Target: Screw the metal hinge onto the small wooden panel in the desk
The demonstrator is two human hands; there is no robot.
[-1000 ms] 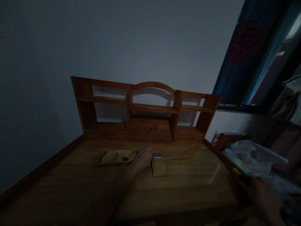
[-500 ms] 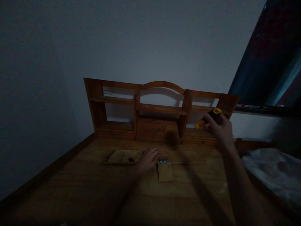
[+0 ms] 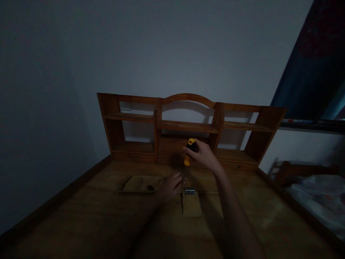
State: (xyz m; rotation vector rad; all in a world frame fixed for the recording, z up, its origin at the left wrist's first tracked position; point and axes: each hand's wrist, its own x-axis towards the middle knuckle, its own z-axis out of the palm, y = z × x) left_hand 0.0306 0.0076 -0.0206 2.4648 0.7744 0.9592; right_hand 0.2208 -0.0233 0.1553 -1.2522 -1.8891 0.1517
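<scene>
My right hand is closed around the yellow and black handle of a screwdriver, its shaft pointing down. The shaft's lower end is beside the fingertips of my left hand. My left fingers are curled together low over the desk; what they pinch is too small and dark to make out. A silver metal hinge lies just right of them, at the far edge of a small wooden piece. To the left, a longer wooden board with a dark mark lies flat, its right end partly behind my left hand.
The wooden desktop has a raised rim along its left and right sides. A wooden shelf unit with several compartments stands at its back, against the wall. White plastic bags are beyond the right edge. A dark window is at the upper right.
My right hand came up from the lower right with the screwdriver, then moved left and down until its shaft reached my left fingers. My left hand stays near the hinge. The view shifted slightly.
</scene>
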